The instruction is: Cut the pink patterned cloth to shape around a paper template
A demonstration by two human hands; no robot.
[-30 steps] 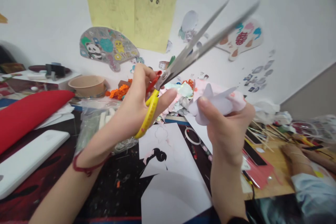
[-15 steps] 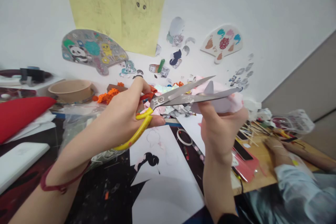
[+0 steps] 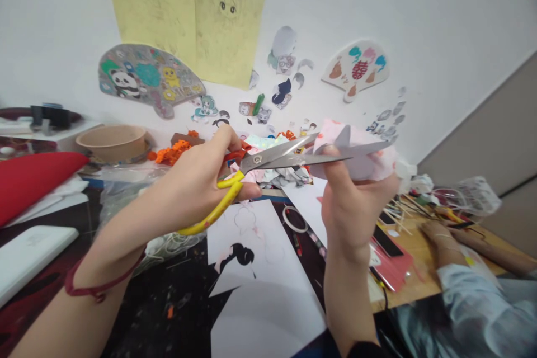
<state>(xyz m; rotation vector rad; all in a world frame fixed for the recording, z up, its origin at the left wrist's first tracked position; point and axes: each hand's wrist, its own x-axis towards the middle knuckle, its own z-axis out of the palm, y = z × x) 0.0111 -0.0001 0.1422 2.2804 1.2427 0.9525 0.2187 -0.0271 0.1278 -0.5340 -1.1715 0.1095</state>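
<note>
My left hand [image 3: 197, 182] grips yellow-and-red-handled scissors [image 3: 268, 165], held level with the blades pointing right and nearly closed on a piece of paper. My right hand [image 3: 356, 201] holds that pale pink and white paper cut-out [image 3: 361, 151] up in front of me, thumb pressed on its near side. The blade tips lie against the paper just above my thumb. A red string bracelet circles my left wrist.
White sheets with a black-haired figure [image 3: 247, 251] lie on the dark table below. A clear plastic bag [image 3: 126, 196], red cushion [image 3: 29, 179], brown bowl [image 3: 111, 142] and white slab [image 3: 29, 251] sit left. Another person's arms [image 3: 461, 251], skewers and red card lie right. Paper drawings cover the wall.
The scissors swung down from pointing up-right to level, reached the paper, and their blades have closed further on it. The camera view shifted slightly.
</note>
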